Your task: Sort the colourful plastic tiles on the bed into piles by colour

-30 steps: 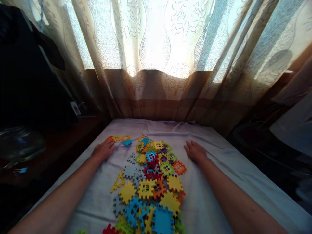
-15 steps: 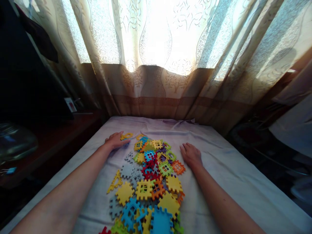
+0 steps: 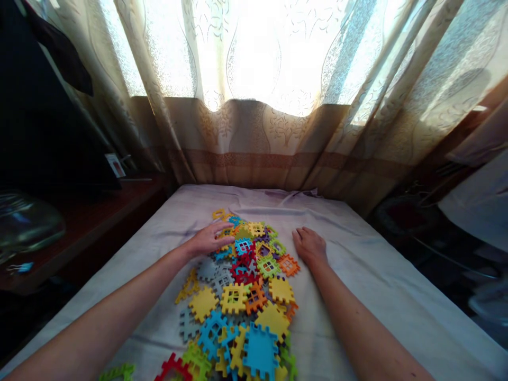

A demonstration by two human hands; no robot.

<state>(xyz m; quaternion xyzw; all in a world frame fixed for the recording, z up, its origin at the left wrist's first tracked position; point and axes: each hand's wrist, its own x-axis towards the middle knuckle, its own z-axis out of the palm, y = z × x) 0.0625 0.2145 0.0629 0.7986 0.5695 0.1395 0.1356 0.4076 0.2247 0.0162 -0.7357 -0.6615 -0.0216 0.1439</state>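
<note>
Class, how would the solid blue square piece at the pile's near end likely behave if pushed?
The blue piece is probably stiff: its notched edges keep crisp shapes. Being flat, it would likely slide rather than roll. Those notches might catch on the yellow pieces around it.

We seem to be in a room of a home: long beige curtains with a leafy pattern (image 3: 254, 127) hang before us, glowing with daylight; a wrinkled whitish cloth sheet (image 3: 361, 275) spreads wide below, bearing brightly coloured plastic toothed toy pieces (image 3: 238, 289); and a reddish-brown wooden side table (image 3: 130, 196) stands to our left.
</note>
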